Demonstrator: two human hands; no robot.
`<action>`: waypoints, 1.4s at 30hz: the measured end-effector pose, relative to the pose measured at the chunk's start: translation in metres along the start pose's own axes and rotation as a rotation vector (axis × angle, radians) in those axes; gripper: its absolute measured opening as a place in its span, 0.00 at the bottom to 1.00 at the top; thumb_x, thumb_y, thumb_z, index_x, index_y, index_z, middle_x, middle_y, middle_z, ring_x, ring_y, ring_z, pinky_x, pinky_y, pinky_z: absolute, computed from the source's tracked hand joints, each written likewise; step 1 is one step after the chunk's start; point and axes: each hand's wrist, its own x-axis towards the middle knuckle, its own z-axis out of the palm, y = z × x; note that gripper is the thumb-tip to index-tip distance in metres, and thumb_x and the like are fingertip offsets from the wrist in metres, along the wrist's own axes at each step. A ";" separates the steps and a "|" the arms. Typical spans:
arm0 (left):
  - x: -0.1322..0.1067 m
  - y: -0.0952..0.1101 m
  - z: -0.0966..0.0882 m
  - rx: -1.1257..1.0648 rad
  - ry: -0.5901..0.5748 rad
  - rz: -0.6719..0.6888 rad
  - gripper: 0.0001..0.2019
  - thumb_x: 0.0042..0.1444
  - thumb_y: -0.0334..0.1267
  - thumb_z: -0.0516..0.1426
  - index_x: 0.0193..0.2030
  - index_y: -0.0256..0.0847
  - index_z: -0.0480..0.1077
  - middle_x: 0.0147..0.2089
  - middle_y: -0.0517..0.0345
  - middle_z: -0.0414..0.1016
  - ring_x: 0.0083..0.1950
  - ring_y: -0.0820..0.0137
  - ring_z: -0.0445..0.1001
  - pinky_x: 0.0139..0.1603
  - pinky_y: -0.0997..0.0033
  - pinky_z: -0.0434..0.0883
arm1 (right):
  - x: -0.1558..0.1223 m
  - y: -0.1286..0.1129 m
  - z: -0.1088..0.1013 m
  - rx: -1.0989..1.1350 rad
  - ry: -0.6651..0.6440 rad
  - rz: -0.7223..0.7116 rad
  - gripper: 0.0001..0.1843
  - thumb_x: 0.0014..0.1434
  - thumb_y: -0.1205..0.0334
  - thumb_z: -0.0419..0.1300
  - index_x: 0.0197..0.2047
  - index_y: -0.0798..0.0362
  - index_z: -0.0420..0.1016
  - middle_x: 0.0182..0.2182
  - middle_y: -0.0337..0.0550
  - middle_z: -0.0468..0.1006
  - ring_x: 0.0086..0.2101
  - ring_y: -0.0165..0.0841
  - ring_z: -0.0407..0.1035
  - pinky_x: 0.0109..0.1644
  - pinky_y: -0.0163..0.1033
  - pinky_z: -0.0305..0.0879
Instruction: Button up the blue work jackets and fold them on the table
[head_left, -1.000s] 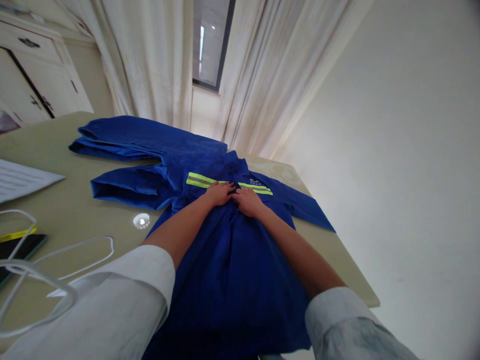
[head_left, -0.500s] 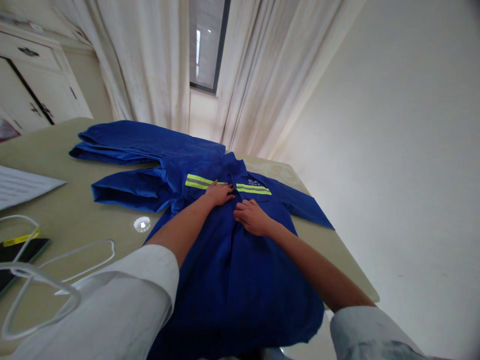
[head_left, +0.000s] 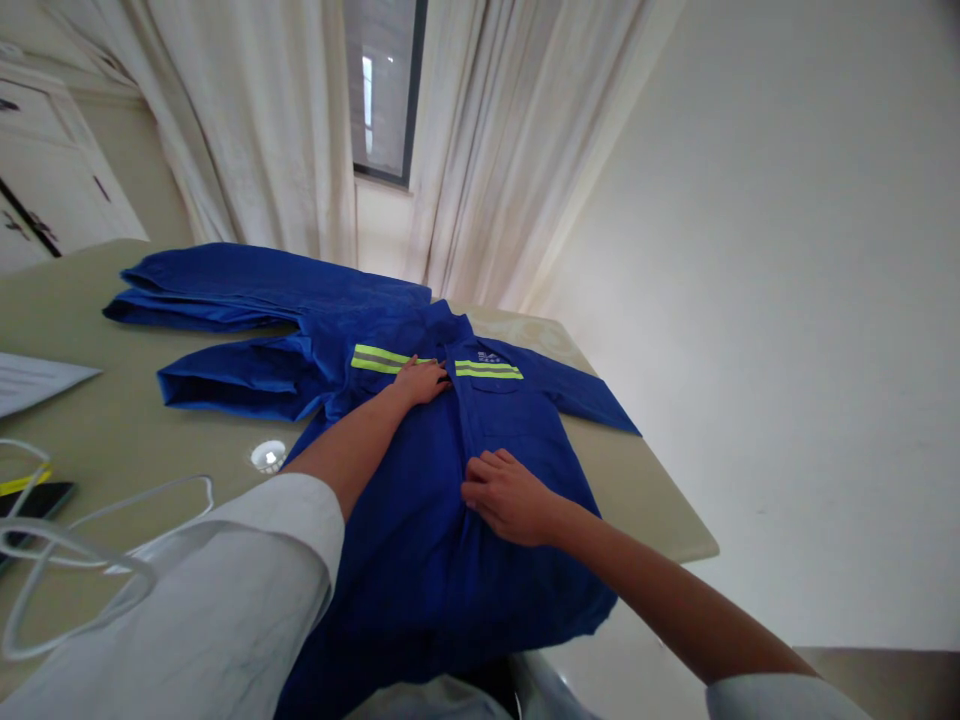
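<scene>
A blue work jacket (head_left: pixel 420 520) with a yellow reflective stripe (head_left: pixel 379 358) lies front up on the beige table (head_left: pixel 120 420). My left hand (head_left: pixel 421 380) rests flat on the chest just below the stripe, fingers stretched out. Lower down, my right hand (head_left: pixel 508 494) presses on the jacket's front placket, its fingers bent and held together against the cloth. The jacket's hem hangs over the near table edge. One sleeve (head_left: pixel 592 400) spreads to the right.
A second blue garment (head_left: pixel 247 285) lies folded at the back of the table. White clothes hangers (head_left: pixel 82 540), a dark phone (head_left: pixel 30 500), a sheet of paper (head_left: pixel 30 375) and a small round white insert (head_left: pixel 268 456) are on the left. Curtains and a white wall stand beyond.
My right hand has slid down the jacket's front from beside the left hand toward me. The left hand stays at the stripe. The view has shifted a little to the right.
</scene>
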 end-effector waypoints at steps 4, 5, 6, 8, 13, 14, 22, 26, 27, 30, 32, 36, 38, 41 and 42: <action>-0.018 0.026 -0.007 0.022 0.039 0.033 0.20 0.70 0.39 0.50 0.64 0.40 0.73 0.71 0.41 0.70 0.75 0.52 0.65 0.76 0.43 0.58 | 0.001 0.001 0.014 0.015 0.036 0.134 0.09 0.74 0.58 0.55 0.45 0.51 0.74 0.46 0.46 0.75 0.44 0.38 0.65 0.48 0.44 0.53; -0.028 0.034 -0.006 0.027 0.034 0.042 0.20 0.71 0.40 0.49 0.61 0.38 0.74 0.68 0.39 0.73 0.73 0.53 0.68 0.75 0.46 0.60 | 0.001 0.000 0.016 0.003 0.042 0.151 0.09 0.74 0.58 0.54 0.46 0.51 0.74 0.45 0.47 0.75 0.44 0.39 0.65 0.48 0.45 0.53; -0.040 0.043 -0.003 0.031 0.027 0.054 0.20 0.71 0.42 0.48 0.59 0.37 0.76 0.64 0.39 0.77 0.70 0.53 0.71 0.74 0.48 0.62 | 0.001 -0.002 0.018 -0.012 0.048 0.164 0.10 0.74 0.58 0.54 0.46 0.51 0.74 0.44 0.47 0.76 0.43 0.39 0.65 0.48 0.45 0.53; -0.065 0.057 0.006 0.036 0.023 0.091 0.22 0.72 0.47 0.47 0.57 0.38 0.76 0.61 0.40 0.79 0.67 0.53 0.74 0.73 0.49 0.63 | 0.002 -0.006 0.018 -0.045 0.064 0.182 0.10 0.74 0.59 0.53 0.47 0.52 0.74 0.43 0.49 0.77 0.43 0.40 0.66 0.49 0.46 0.53; -0.091 0.059 0.028 0.045 -0.023 0.146 0.31 0.72 0.53 0.45 0.75 0.38 0.61 0.78 0.41 0.59 0.79 0.52 0.56 0.78 0.47 0.55 | 0.020 0.003 0.015 -0.101 0.092 0.222 0.13 0.71 0.65 0.53 0.54 0.52 0.75 0.47 0.54 0.79 0.47 0.43 0.68 0.52 0.48 0.54; -0.084 0.055 0.029 0.046 -0.048 0.130 0.31 0.73 0.52 0.44 0.76 0.38 0.58 0.79 0.42 0.56 0.80 0.52 0.52 0.79 0.46 0.53 | 0.026 0.009 0.014 -0.110 0.092 0.249 0.14 0.71 0.66 0.53 0.55 0.52 0.75 0.47 0.55 0.79 0.47 0.44 0.69 0.53 0.49 0.54; -0.021 0.050 0.019 0.119 -0.028 0.153 0.29 0.66 0.41 0.53 0.73 0.35 0.64 0.76 0.37 0.62 0.82 0.51 0.48 0.80 0.45 0.45 | 0.060 0.053 0.017 -0.115 0.039 0.263 0.13 0.72 0.63 0.54 0.52 0.53 0.78 0.50 0.55 0.78 0.50 0.45 0.70 0.51 0.46 0.59; -0.029 0.051 0.022 0.137 -0.048 0.272 0.28 0.66 0.41 0.53 0.70 0.33 0.66 0.76 0.34 0.60 0.80 0.53 0.55 0.79 0.50 0.51 | 0.046 0.062 0.021 0.013 0.052 0.042 0.10 0.72 0.63 0.54 0.47 0.53 0.78 0.52 0.51 0.76 0.49 0.40 0.68 0.54 0.44 0.60; -0.033 0.050 0.023 0.123 -0.045 0.275 0.27 0.68 0.41 0.51 0.70 0.33 0.66 0.77 0.35 0.59 0.79 0.53 0.56 0.79 0.50 0.53 | 0.043 0.065 0.021 0.062 0.055 0.005 0.10 0.73 0.64 0.54 0.46 0.53 0.77 0.50 0.50 0.76 0.48 0.39 0.68 0.55 0.43 0.60; -0.041 0.048 0.027 0.093 -0.020 0.275 0.26 0.71 0.42 0.48 0.70 0.32 0.66 0.77 0.34 0.58 0.80 0.54 0.54 0.78 0.50 0.54 | 0.034 0.068 0.021 0.163 0.086 -0.023 0.11 0.75 0.61 0.53 0.46 0.53 0.76 0.48 0.48 0.76 0.46 0.37 0.67 0.57 0.42 0.59; -0.044 0.050 0.028 0.087 0.007 0.266 0.26 0.71 0.41 0.48 0.71 0.31 0.65 0.77 0.34 0.59 0.80 0.54 0.54 0.79 0.51 0.54 | 0.031 0.060 0.021 0.178 0.099 0.031 0.13 0.75 0.54 0.55 0.45 0.53 0.76 0.47 0.47 0.75 0.47 0.38 0.67 0.57 0.43 0.59; -0.045 0.058 0.031 0.078 0.070 0.214 0.26 0.70 0.38 0.48 0.72 0.35 0.65 0.76 0.38 0.62 0.78 0.54 0.58 0.78 0.50 0.55 | 0.021 0.015 0.027 0.144 0.183 0.272 0.27 0.64 0.36 0.64 0.47 0.53 0.73 0.47 0.49 0.73 0.47 0.43 0.66 0.53 0.45 0.60; -0.045 0.063 0.032 0.066 0.080 0.178 0.27 0.69 0.37 0.48 0.73 0.36 0.64 0.76 0.39 0.63 0.77 0.54 0.60 0.78 0.50 0.57 | 0.012 -0.009 0.031 0.178 0.187 0.219 0.26 0.63 0.41 0.67 0.52 0.52 0.72 0.50 0.49 0.73 0.48 0.42 0.66 0.52 0.45 0.60; -0.045 0.068 0.036 0.057 0.066 0.155 0.29 0.68 0.37 0.48 0.75 0.32 0.60 0.76 0.35 0.61 0.78 0.53 0.58 0.78 0.51 0.57 | -0.009 -0.033 0.031 0.240 0.100 0.002 0.11 0.66 0.59 0.63 0.51 0.50 0.73 0.49 0.45 0.75 0.47 0.39 0.66 0.51 0.43 0.58; -0.045 0.069 0.037 0.058 0.063 0.159 0.30 0.69 0.37 0.47 0.75 0.29 0.59 0.77 0.33 0.59 0.79 0.52 0.57 0.78 0.51 0.57 | -0.016 -0.038 0.030 0.244 0.078 -0.044 0.09 0.66 0.63 0.61 0.50 0.49 0.74 0.48 0.44 0.76 0.46 0.39 0.65 0.52 0.43 0.57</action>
